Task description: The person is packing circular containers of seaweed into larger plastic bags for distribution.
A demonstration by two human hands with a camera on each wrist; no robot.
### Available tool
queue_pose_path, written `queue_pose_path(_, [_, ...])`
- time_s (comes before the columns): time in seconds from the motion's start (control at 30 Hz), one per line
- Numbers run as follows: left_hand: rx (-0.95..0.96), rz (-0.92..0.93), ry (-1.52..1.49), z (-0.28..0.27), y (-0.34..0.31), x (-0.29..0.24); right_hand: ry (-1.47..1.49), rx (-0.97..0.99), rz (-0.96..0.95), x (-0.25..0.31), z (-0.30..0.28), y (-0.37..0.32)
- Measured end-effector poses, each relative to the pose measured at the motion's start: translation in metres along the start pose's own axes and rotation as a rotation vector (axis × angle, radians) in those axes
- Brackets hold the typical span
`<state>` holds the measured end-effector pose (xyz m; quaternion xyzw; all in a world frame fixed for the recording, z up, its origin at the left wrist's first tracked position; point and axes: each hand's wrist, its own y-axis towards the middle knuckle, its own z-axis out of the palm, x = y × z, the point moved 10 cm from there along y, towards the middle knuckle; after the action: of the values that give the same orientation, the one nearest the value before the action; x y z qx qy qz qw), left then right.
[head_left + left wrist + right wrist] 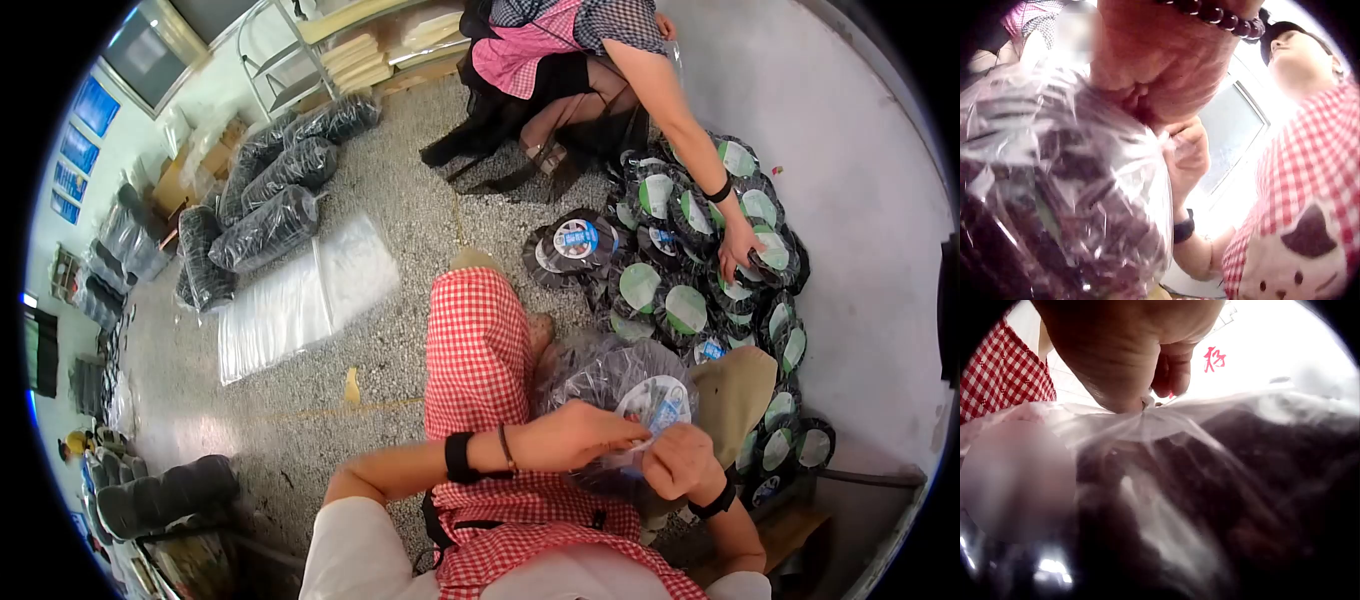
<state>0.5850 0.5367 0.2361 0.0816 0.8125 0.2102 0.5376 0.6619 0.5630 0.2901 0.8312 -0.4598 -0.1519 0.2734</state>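
Observation:
A clear plastic bag (590,375) with dark contents stands between the knees in the head view, a round white-and-blue label at its top. My left hand (585,436) pinches the gathered mouth of the bag from the left. Close beside it, my right hand (680,462) has its fingers curled round the same gathered plastic. In the left wrist view the bag (1066,187) bulges below the left hand (1160,69), with the right hand (1186,156) behind. The right wrist view shows the right hand (1141,350) gripping the bunched top of the bag (1166,487).
Round black items with green-and-white labels (686,309) are piled at the right by the wall. Another person's hand (740,248) touches that pile. Flat clear bags (300,300) and filled dark bags (265,230) lie on the floor at the left.

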Motion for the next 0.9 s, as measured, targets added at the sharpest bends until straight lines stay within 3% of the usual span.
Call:
queue_pose_path(0.17, [0.178, 0.005, 0.330, -0.002, 0.024, -0.013, -0.068, 0.044, 0.143, -0.010, -0.003, 0.002])
queue_pose_path(0.23, [0.306, 0.317, 0.691, 0.011, 0.023, -0.037, 0.028, 0.146, 0.180, -0.009, 0.001, 0.001])
queue_pose_path(0.33, [0.435, 0.369, 0.794, 0.018, 0.012, -0.022, 0.259, 0.238, 0.243, -0.015, 0.017, -0.024])
queue_pose_path(0.4, [0.349, 0.349, 0.874, -0.007, 0.019, -0.011, 0.273, 0.198, 0.322, -0.041, 0.018, -0.023])
queue_pose_path(0.47, [0.194, 0.178, 0.894, -0.078, 0.035, 0.019, 0.195, 0.079, 0.428, -0.086, 0.013, -0.014])
queue_pose_path(0.57, [0.122, -0.312, 0.923, -0.233, 0.015, 0.099, 0.228, -0.056, 0.618, -0.161, 0.031, 0.019])
queue_pose_path(0.6, [0.062, -0.537, 0.873, -0.289, -0.008, 0.129, 0.257, -0.017, 0.634, -0.178, 0.056, 0.025])
queue_pose_path(0.63, [-0.097, -0.700, 0.556, -0.340, -0.044, 0.159, 0.291, 0.021, 0.641, -0.193, 0.090, 0.027])
queue_pose_path(0.7, [-0.436, -1.025, 0.448, -0.400, -0.116, 0.189, 0.303, 0.119, 0.630, -0.213, 0.178, 0.016])
queue_pose_path(0.77, [-0.356, -1.123, 0.323, -0.387, -0.184, 0.237, 0.274, 0.429, 0.649, -0.211, 0.298, -0.027])
queue_pose_path(0.83, [-0.180, -1.252, 0.273, -0.328, -0.241, 0.280, 0.471, 0.677, 0.732, -0.194, 0.381, -0.070])
queue_pose_path(0.87, [0.028, -1.287, 0.596, -0.297, -0.232, 0.284, 0.470, 0.751, 0.790, -0.200, 0.390, -0.068])
queue_pose_path(0.9, [0.356, -0.975, 0.939, -0.246, -0.231, 0.280, 0.614, 0.698, 0.796, -0.212, 0.392, -0.057])
